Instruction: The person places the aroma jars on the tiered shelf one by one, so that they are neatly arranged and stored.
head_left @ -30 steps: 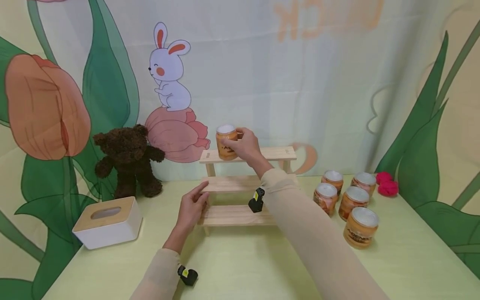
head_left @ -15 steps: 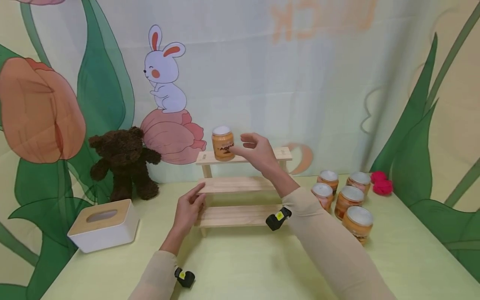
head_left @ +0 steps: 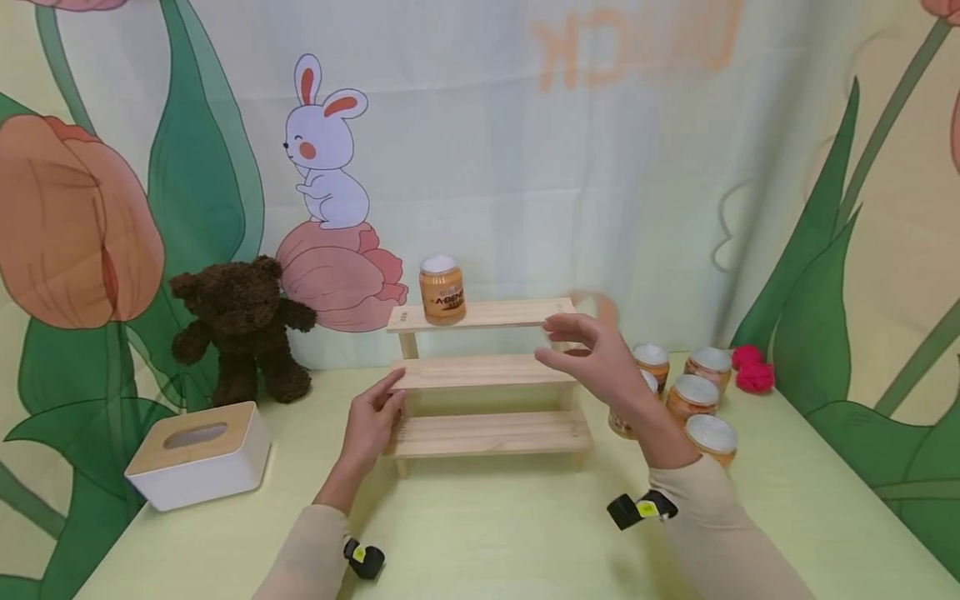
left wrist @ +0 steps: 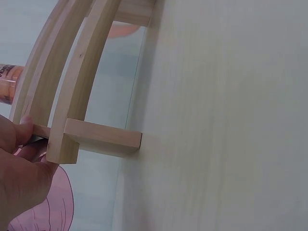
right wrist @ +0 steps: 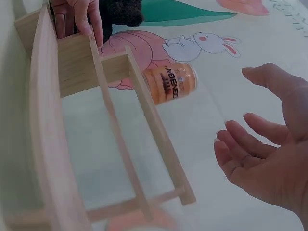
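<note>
A three-tier wooden shelf (head_left: 480,371) stands mid-table. One orange jar with a white lid (head_left: 442,290) sits upright at the left of its top tier; it also shows in the right wrist view as the jar (right wrist: 169,83). My left hand (head_left: 390,392) grips the shelf's left end at the middle tier, fingers (right wrist: 77,17) curled over the side board (left wrist: 103,137). My right hand (head_left: 551,342) hovers open and empty off the shelf's right end, level with the middle tier, fingers relaxed (right wrist: 250,159). It is well away from the jar.
Several more orange jars (head_left: 692,396) stand in a cluster right of the shelf, one partly hidden behind my right hand. Red pompoms (head_left: 750,372) lie behind them. A brown teddy bear (head_left: 240,329) and a white tissue box (head_left: 198,454) sit at the left.
My right hand let go of the jar on the top tier and drew back to the right and down. The left hand kept its hold on the shelf.
</note>
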A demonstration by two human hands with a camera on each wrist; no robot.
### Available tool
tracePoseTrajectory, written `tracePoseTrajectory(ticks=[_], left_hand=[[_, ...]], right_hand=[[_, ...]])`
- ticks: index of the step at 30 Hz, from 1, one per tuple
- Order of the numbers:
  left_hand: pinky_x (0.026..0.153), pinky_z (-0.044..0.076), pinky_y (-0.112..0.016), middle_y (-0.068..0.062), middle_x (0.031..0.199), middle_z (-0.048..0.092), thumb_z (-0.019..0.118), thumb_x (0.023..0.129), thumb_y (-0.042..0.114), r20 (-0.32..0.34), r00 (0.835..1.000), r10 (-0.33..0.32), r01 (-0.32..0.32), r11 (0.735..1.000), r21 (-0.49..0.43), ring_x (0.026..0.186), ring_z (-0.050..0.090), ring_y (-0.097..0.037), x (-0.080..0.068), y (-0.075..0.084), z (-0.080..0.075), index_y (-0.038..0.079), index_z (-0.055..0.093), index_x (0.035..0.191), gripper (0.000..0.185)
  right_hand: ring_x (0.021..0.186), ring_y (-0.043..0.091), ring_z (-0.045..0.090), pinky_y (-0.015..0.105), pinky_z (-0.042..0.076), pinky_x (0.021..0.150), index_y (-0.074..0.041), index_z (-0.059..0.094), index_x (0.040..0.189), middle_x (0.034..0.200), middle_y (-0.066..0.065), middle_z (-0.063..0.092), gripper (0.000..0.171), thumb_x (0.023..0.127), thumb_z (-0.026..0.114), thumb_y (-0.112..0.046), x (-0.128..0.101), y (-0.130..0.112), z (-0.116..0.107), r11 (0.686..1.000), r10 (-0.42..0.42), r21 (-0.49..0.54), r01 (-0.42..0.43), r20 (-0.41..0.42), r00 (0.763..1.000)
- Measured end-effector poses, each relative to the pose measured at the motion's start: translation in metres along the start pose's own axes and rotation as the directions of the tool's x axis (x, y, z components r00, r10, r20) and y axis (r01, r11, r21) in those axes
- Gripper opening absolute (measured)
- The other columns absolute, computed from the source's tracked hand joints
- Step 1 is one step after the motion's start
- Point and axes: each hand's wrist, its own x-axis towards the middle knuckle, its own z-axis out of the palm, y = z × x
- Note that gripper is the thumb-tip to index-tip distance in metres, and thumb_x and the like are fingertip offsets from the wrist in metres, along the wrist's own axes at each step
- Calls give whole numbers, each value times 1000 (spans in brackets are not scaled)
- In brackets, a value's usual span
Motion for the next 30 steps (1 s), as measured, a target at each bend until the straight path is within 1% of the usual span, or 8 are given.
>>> tracePoseTrajectory(ticks=[4,6,10,13,17,20,25,30], left_hand=[[59,41,-21,-17,92,63,59,102,12,-2,999,-38,38,999,14,74,51,-18,-2,-2,-1,15,61,140,38],[59,41,-20,-13,92,64,60,102,12,-5,999,-48,48,999,12,74,51,-18,-3,-2,-2,16,62,139,38],[58,40,-21,-7,90,64,59,102,12,-3,1000,-23,23,1000,3,73,50,-17,-1,2,-4,14,61,140,38],[58,40,-21,-12,93,64,59,102,11,0,1000,-19,19,1000,-2,72,50,-17,1,4,-4,13,60,140,38],[59,40,-20,-21,98,63,59,102,11,-3,1000,-29,29,1000,0,73,50,-17,3,3,-3,14,61,140,38],[59,40,-20,-23,99,63,59,102,11,1,1000,-28,28,1000,4,74,51,-17,3,3,-2,13,61,140,38],[60,41,-20,-19,96,64,60,102,11,-3,1000,-23,23,1000,9,76,52,-18,2,1,-1,13,61,140,38],[61,41,-21,-14,92,63,60,101,10,2,1000,-16,16,1000,7,76,51,-19,0,1,0,12,61,140,38]], right_hand=[[118,27,58,33,51,92,-3,59,135,132,15,60,51,90,78,-18,-25,9,-18,1000,14,-13,-14,-8,1000],[117,27,58,27,52,89,-3,58,135,131,15,60,51,89,78,-16,-35,13,-29,1000,20,-22,-20,-17,1000],[118,31,58,22,50,88,-3,56,137,131,13,59,52,91,77,-17,-48,25,-56,996,12,-92,-14,-29,1000],[118,35,58,20,50,87,-3,56,137,132,13,59,53,91,77,-18,-52,41,-78,987,4,-161,-6,-15,1000],[114,24,59,18,48,88,-1,57,135,131,16,59,52,90,77,-19,-55,70,-103,969,1,-246,-6,-18,1000],[113,19,57,20,47,92,0,58,134,130,18,59,51,91,76,-20,-60,89,-119,958,15,-286,-24,-32,999],[117,32,56,20,46,91,0,59,132,129,16,59,48,92,75,-21,-69,110,-138,960,78,-267,-82,-24,997],[112,26,61,20,48,88,0,62,128,125,18,62,42,92,75,-18,-78,118,-155,969,97,-230,-90,19,995]])
